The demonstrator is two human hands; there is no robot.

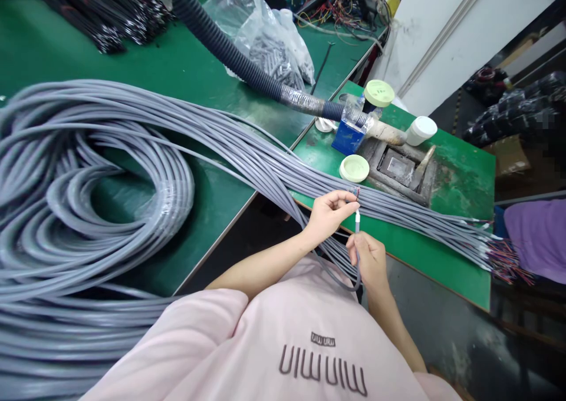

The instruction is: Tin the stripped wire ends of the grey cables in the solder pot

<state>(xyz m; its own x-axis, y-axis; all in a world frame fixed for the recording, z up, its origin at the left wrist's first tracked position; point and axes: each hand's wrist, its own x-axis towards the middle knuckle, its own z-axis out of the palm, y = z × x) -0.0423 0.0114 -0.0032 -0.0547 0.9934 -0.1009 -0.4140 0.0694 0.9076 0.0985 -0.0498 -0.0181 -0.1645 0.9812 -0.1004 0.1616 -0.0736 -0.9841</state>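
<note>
Between my two hands one grey cable (358,226) stands with its end up, a white sleeve below the small coloured wires (357,192) at its tip. My left hand (329,212) pinches at those wires with thumb and forefinger. Lower down, my right hand (369,258) is closed around the grey cable, which loops down below it. Just beyond my hands runs a long bundle of grey cables (274,168), resting across the benches, with stripped coloured wire ends (506,259) at the right.
Large cable coils (172,197) fill the left. A ribbed hose (234,62) reaches over to a solder pot (398,166) beside a blue box (348,137), a round green lid (354,168) and a white jar (421,130). Purple cloth (537,239) shows at the right edge.
</note>
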